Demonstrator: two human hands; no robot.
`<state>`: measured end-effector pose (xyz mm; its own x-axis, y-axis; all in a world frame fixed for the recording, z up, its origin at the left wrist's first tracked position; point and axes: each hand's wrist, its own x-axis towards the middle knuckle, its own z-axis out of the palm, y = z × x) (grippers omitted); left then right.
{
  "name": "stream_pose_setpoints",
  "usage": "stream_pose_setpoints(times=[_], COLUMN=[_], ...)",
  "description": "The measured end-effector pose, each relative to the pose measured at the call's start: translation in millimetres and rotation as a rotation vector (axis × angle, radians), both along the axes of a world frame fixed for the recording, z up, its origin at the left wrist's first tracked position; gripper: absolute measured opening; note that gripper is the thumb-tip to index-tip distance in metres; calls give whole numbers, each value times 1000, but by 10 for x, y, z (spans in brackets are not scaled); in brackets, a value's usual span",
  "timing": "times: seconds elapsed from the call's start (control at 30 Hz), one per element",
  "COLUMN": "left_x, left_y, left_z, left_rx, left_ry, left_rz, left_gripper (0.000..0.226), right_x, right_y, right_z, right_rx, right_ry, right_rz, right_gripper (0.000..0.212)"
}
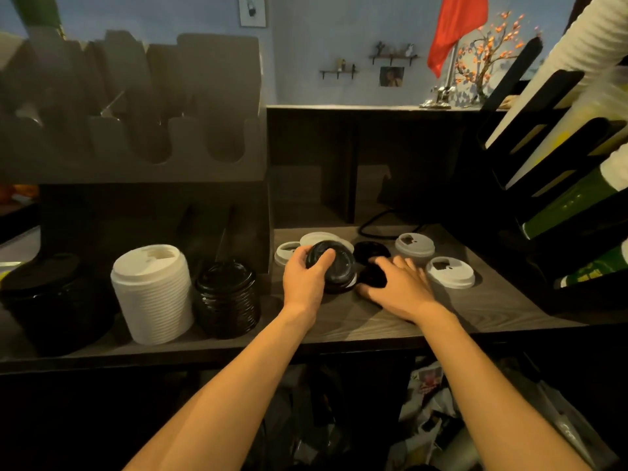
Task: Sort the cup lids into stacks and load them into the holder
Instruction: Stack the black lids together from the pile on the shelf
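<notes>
My left hand (304, 273) grips a short stack of black lids (334, 263), tilted, just above the counter. My right hand (397, 283) lies over a single black lid (373, 277), fingers spread on it. Another black lid (370, 251) sits behind. Loose white lids lie around: one at the left (285, 253), one behind the held stack (317, 237), one at the back right (414, 244) and one at the right (450, 271). On the left stand a tall white lid stack (153, 294), a black lid stack (226, 299) and a wider black stack (57, 300). The grey holder (136, 130) rises behind them.
A wooden counter (475, 311) carries everything. A black rack with cup sleeves (560, 185) stands at the right. A black cable (377, 226) runs along the back. Crumpled bags and rubbish (428, 402) lie below the counter edge. A person's white sleeve (591, 39) shows at top right.
</notes>
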<state>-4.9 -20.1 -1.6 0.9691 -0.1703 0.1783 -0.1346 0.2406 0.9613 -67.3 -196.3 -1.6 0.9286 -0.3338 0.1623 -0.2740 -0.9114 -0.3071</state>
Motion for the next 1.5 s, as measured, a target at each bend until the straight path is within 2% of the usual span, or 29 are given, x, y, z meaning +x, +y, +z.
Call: stream_pose_setpoints(times=[0.17, 0.27, 0.37, 0.53, 0.6, 0.73, 0.93, 1.1, 1.27, 1.33, 1.4, 1.43, 1.5], left_x=[10, 15, 9, -7, -13, -46, -57, -55, -39, -7, 14, 19, 14], left_y=[-19, -18, -9, -18, -25, -24, -16, 16, -11, -16, -14, -16, -21], left_z=[2, 0, 10, 48, 48, 71, 42, 45, 10, -14, -21, -24, -21], left_rx=[-17, -15, 0, -47, -33, -41, 5, -33, 4, 37, 56, 66, 87], left_ry=[-27, -31, -35, 49, 19, 42, -34, -57, -75, -88, -84, -85, -81], left_rz=[64, 70, 37, -41, -68, -137, -153, -145, -113, -24, 41, 49, 39], left_gripper=[16, 19, 18, 25, 26, 25, 22, 22, 26, 20, 18, 19, 23], right_x=[-79, -84, -42, -7, -8, -37, -83, -70, -72, -27, 69, 125, 216], right_y=[54, 136, 215, 254, 247, 306, 309, 309, 268, 227, 150, 102, 32], right_z=[67, 49, 42, 17, 6, 2, 30, 6, 45, 54, 59, 65, 50], right_rx=[232, 198, 188, 145, 151, 82, 111, 111, 239, 316, 280, 206, 97], right_ry=[-422, -636, -722, -636, -590, -521, -480, -448, -373, -482, -590, -559, -324], right_rz=[108, 138, 180, 332, 379, 465, 455, 449, 478, 422, 217, 99, -56], right_gripper=[85, 86, 86, 84, 84, 92, 96, 89, 84, 73, 56, 53, 60])
